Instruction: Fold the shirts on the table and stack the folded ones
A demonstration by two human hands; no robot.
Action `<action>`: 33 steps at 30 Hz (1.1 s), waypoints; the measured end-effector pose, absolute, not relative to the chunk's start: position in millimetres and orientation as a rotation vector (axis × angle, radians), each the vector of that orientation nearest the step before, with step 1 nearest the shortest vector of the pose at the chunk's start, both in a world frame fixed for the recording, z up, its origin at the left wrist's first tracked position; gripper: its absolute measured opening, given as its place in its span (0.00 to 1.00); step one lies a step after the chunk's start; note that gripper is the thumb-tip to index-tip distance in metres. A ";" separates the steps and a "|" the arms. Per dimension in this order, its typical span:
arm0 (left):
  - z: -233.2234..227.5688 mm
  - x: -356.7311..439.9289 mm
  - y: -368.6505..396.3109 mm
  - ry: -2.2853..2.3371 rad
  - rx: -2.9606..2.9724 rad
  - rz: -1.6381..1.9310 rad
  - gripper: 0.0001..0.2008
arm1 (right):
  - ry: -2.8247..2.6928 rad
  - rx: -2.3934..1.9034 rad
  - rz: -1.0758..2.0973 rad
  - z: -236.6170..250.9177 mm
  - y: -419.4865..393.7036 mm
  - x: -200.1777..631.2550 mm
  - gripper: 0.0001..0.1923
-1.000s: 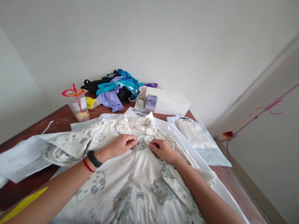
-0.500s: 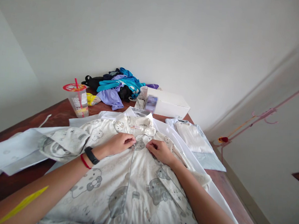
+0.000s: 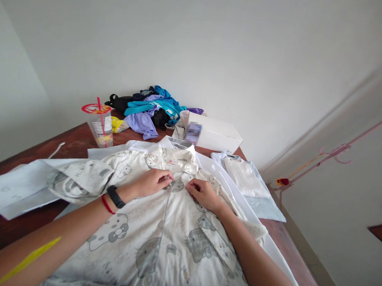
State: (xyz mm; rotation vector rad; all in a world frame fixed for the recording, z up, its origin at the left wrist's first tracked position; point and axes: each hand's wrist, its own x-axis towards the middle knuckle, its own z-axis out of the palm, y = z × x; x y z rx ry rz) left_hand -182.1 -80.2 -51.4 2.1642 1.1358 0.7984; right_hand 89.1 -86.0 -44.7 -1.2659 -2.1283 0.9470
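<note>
A white pajama shirt (image 3: 146, 218) with grey cartoon cat prints lies front up, its collar pointing away from me. My left hand (image 3: 157, 182), fingers pinched together, grips the cloth at the front opening just below the collar. A black band and a red cord circle that wrist. My right hand (image 3: 203, 192) pinches the shirt a short way to the right of the opening, fingers curled in. Beneath the shirt a larger white garment (image 3: 286, 258) shows along the right side and behind the collar.
On the brown table (image 3: 68, 141) stand a plastic cup (image 3: 100, 130) with a red straw and a white box (image 3: 219, 134). A heap of clothes (image 3: 157, 108) lies against the wall. Folded garments (image 3: 245, 177) lie at right, white sheets (image 3: 17, 187) at left. A pink pole (image 3: 368, 138) stands beyond.
Both hands keep their pinch on the shirt in nearly the same place. The view has shifted very slightly; nothing else has visibly moved.
</note>
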 end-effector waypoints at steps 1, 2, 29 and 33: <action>-51.5 -182.0 -80.1 1.138 2.160 0.807 0.12 | -2.129 -1.268 0.949 -44.6 -86.0 89.2 0.14; -51.3 -182.0 -80.2 1.141 2.157 0.813 0.12 | -2.130 -1.273 0.949 -44.4 -86.0 89.2 0.14; -41.0 -181.8 -86.2 1.118 2.201 0.828 0.02 | -2.108 -1.269 0.976 -41.0 -88.1 87.8 0.14; -41.3 -181.8 -85.9 1.123 2.203 0.823 0.02 | -2.117 -1.279 0.954 -41.2 -87.6 88.0 0.13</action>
